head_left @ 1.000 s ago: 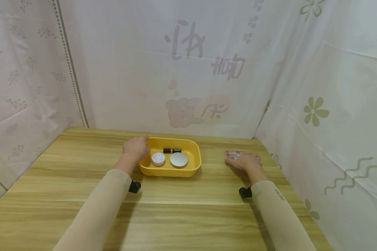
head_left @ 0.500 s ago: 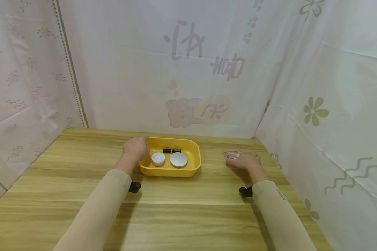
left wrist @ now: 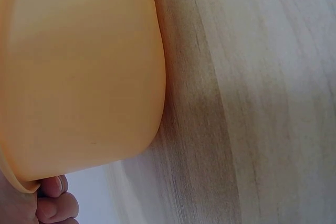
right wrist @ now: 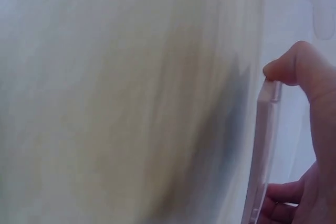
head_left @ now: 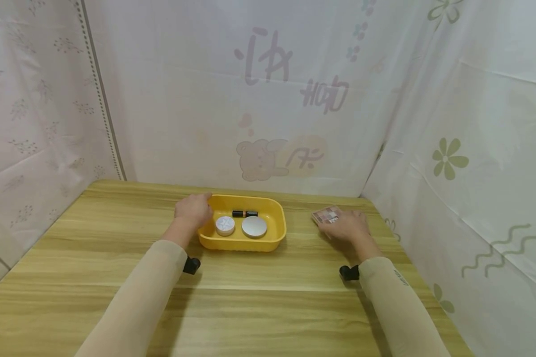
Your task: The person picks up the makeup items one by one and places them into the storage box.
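My left hand [head_left: 194,211] grips the left end of a yellow plastic basin [head_left: 241,245], thumb over the rim. In the left wrist view, curled fingertips [left wrist: 60,207] show under the lip of the basin [left wrist: 89,87]. At the right, my right hand [head_left: 348,227] holds a flat eyeshadow palette [head_left: 326,215] with a grid of brown and pink squares. The right wrist view has the palette [right wrist: 262,140] edge-on, thumb on one edge and fingers at the far side, its shadow falling on the table. The hand covers the palette's near right part.
Inside the basin lie a small round white tin with a star [head_left: 225,225], a larger round silver tin [head_left: 254,227] and a black lipstick tube [head_left: 244,214]. The wooden table [head_left: 250,307] ends at a white printed curtain [head_left: 183,124] behind and on both sides.
The palette has tilted and turned in my right hand, its far edge rising and shifting left. My left hand and the basin stay put.
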Motion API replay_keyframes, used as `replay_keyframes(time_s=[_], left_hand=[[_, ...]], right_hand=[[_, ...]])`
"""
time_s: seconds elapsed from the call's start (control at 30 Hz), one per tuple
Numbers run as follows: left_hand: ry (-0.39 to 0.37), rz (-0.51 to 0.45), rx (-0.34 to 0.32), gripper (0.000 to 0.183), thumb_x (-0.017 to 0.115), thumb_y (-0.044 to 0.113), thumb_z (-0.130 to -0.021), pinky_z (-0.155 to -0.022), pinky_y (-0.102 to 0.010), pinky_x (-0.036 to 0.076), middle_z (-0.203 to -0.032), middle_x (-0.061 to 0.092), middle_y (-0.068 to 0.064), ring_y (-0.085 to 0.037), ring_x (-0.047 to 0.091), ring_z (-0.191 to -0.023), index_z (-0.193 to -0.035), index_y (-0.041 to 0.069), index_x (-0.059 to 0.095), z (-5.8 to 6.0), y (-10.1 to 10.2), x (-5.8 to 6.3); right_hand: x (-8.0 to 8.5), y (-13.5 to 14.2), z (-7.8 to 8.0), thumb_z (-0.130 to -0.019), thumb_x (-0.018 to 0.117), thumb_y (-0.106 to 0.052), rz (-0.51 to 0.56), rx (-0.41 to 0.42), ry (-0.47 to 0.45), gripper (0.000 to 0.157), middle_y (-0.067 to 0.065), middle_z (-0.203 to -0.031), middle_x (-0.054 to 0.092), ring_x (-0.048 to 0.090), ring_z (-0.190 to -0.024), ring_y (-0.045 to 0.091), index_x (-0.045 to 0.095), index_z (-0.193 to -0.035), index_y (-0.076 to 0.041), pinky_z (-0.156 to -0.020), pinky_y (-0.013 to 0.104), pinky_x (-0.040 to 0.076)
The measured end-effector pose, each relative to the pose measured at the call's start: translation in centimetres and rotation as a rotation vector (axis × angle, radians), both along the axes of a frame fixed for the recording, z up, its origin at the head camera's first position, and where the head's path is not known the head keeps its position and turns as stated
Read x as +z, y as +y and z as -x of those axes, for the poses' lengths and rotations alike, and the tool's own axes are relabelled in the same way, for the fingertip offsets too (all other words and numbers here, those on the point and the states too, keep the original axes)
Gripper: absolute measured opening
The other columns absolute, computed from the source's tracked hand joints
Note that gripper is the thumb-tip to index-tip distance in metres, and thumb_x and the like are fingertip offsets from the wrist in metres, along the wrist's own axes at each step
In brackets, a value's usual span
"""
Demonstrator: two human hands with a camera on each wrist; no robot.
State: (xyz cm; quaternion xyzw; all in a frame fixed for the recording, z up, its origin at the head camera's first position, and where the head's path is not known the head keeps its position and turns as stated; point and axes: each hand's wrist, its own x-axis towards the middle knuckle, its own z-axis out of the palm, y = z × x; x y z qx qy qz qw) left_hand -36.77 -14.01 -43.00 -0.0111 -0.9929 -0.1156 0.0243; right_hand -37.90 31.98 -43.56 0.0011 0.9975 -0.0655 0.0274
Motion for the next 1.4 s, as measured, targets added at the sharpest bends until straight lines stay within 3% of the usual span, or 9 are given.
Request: replay_keyframes(time_s=[0.13,0.23,0.4,0.57,0.9,1.17,1.4], left_hand=[[0.002,0.001,0.004,0.054,0.047,0.027,-0.100,-0.076,-0.056,0.056,-0.139,0.063,-0.018,-0.040,0.067,-0.106,-0.154,0.024,0.046,0.1,0.0,-0.1],[0.000,0.001,0.002,0.054,0.048,0.026,-0.100,-0.076,-0.056,0.056,-0.139,0.063,-0.018,-0.040,0.067,-0.106,-0.154,0.023,0.046,0.1,0.0,-0.1],[0.006,-0.003,0.001,0.054,0.048,0.026,-0.100,-0.076,-0.056,0.056,-0.137,0.064,-0.018,-0.040,0.067,-0.103,-0.153,0.023,0.047,0.2,0.0,-0.2],[0.020,0.000,-0.004,0.053,0.048,0.026,-0.099,-0.077,-0.058,0.056,-0.134,0.066,-0.019,-0.041,0.067,-0.105,-0.152,0.023,0.048,0.2,0.1,0.0],[0.010,-0.008,-0.010,0.054,0.047,0.025,-0.098,-0.076,-0.058,0.056,-0.134,0.066,-0.019,-0.042,0.067,-0.107,-0.152,0.023,0.049,-0.1,0.1,0.2],[0.000,-0.007,-0.006,0.054,0.047,0.025,-0.098,-0.077,-0.057,0.056,-0.136,0.064,-0.020,-0.041,0.067,-0.106,-0.152,0.023,0.048,-0.1,0.1,0.3],[-0.009,-0.011,-0.005,0.054,0.047,0.026,-0.099,-0.078,-0.058,0.056,-0.136,0.064,-0.020,-0.042,0.066,-0.108,-0.153,0.023,0.047,-0.1,0.0,0.3]], right_hand=[[0.9,-1.3,0.1,-0.083,0.062,-0.065,0.037,0.048,0.063,0.092,0.028,-0.124,0.056,0.039,-0.120,0.046,0.048,-0.148,-0.002,-0.113,0.062,0.023],[1.6,-2.5,0.2,-0.080,0.066,-0.068,0.068,0.066,0.109,0.096,0.026,-0.123,0.055,0.039,-0.121,0.044,0.047,-0.147,-0.001,-0.113,0.062,0.026],[2.5,-4.6,0.6,-0.073,0.069,-0.075,0.100,0.081,0.169,0.104,0.023,-0.117,0.050,0.041,-0.114,0.038,0.048,-0.132,0.008,-0.104,0.055,0.037],[3.5,-7.1,0.7,-0.068,0.073,-0.074,0.134,0.137,0.222,0.113,0.021,-0.119,0.049,0.041,-0.113,0.035,0.044,-0.139,0.009,-0.107,0.053,0.035],[4.8,-11.8,-0.2,-0.065,0.078,-0.063,0.157,0.222,0.196,0.105,0.012,-0.125,0.048,0.041,-0.113,0.028,0.046,-0.145,-0.002,-0.097,0.046,0.044],[4.7,-14.7,-0.8,-0.065,0.078,-0.068,0.139,0.352,0.146,0.113,0.011,-0.139,0.046,0.043,-0.120,0.026,0.040,-0.152,-0.006,-0.104,0.046,0.046],[4.4,-16.3,-1.1,-0.062,0.088,-0.053,0.192,0.475,0.131,0.091,0.006,-0.124,0.052,0.046,-0.113,0.022,0.049,-0.132,-0.009,-0.103,0.041,0.046]])
